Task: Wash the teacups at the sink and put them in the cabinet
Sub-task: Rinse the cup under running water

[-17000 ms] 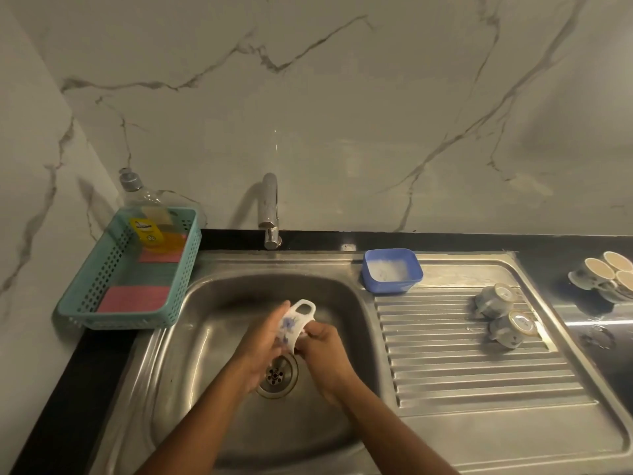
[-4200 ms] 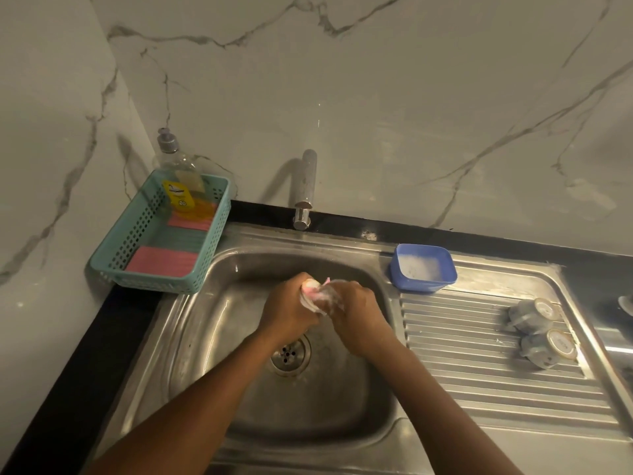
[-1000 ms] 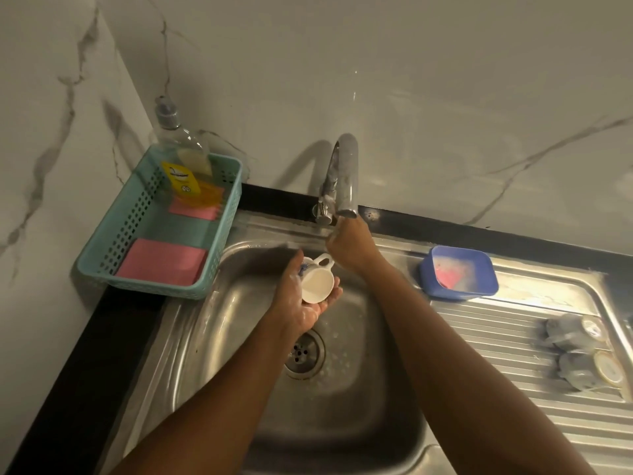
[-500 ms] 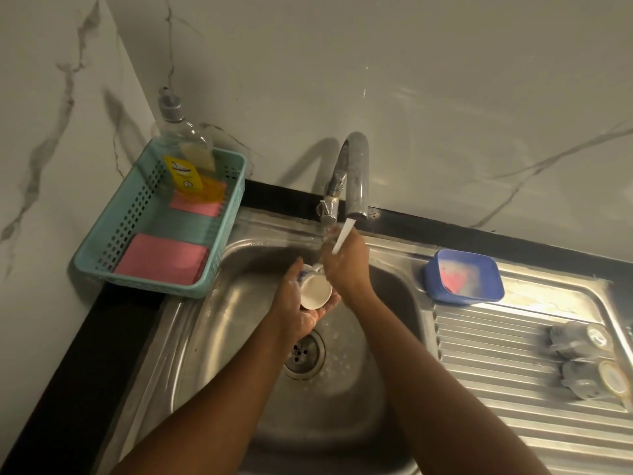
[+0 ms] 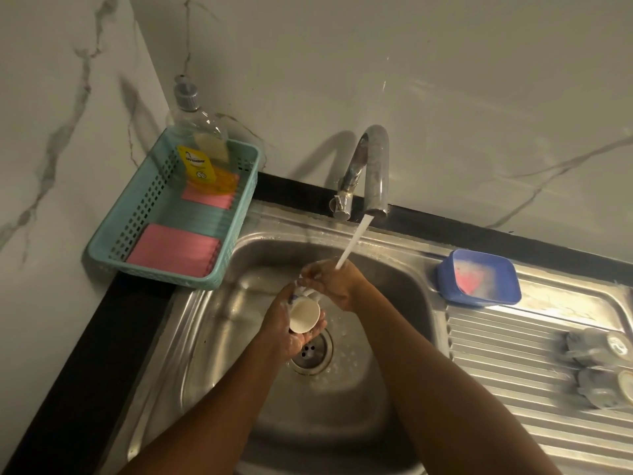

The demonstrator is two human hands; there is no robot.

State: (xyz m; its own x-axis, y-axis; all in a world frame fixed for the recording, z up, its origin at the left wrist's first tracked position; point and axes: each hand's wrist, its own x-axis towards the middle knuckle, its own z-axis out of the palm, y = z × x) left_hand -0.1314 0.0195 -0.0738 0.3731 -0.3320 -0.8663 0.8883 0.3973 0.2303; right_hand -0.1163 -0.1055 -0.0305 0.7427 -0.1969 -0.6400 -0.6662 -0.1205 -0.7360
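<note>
Over the sink (image 5: 212, 337) drain, the left hand (image 5: 284, 323) wraps a teacup (image 5: 304, 315). The right hand (image 5: 337, 286) is under the water (image 5: 352, 241) just behind the teacup, its grip hidden. Two blurred cups (image 5: 596, 347) are cut off at the sink's right edge.

The teacup (image 5: 304, 315) is white outside with a blue printed motif and cream inside. The sink (image 5: 219, 337) is silvery steel, its drainboard (image 5: 513, 371) lined with parallel ridges. The tap (image 5: 375, 166) is chrome. The basket (image 5: 238, 221) is teal with a grid of holes; the 2 pads (image 5: 173, 255) in it are pink. The bottle (image 5: 200, 149) is clear with a grey cap, a yellow label and amber liquid. The tub (image 5: 479, 296) is blue. The wall (image 5: 445, 80) is white marble with grey veins, the bench (image 5: 68, 389) black.
</note>
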